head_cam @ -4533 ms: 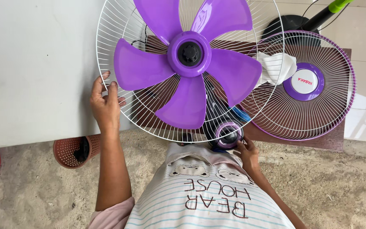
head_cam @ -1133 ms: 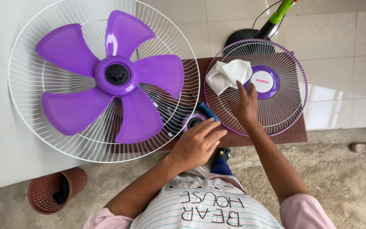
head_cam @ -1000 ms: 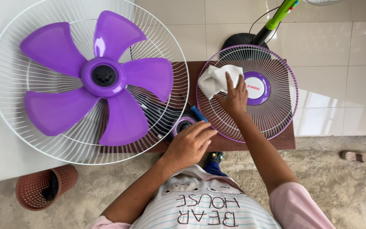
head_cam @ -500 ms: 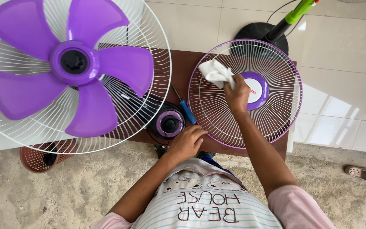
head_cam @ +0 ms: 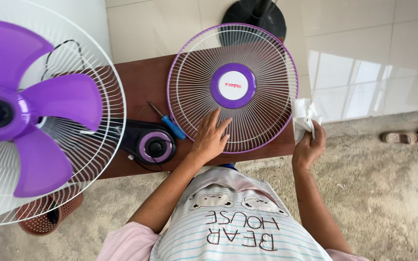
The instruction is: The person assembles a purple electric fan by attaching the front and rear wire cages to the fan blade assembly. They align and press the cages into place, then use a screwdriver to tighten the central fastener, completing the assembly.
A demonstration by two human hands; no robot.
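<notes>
left hand (head_cam: 211, 137) is pressing flat, open, on front fan grille (head_cam: 232, 87) | right hand (head_cam: 308, 145) is gripping white cloth (head_cam: 304, 114) off wooden table's (head_cam: 141, 79) right edge | step: wiping grille; next needs cloth back on wires

Glossy cream floor tiles (head_cam: 364, 43) fill the upper right of the frame, mirroring bright daylight. Below them lies rough sandy concrete ground (head_cam: 393, 203). A dark brown wooden table (head_cam: 141, 82) stands at centre, a white wall (head_cam: 81, 19) at upper left
</notes>
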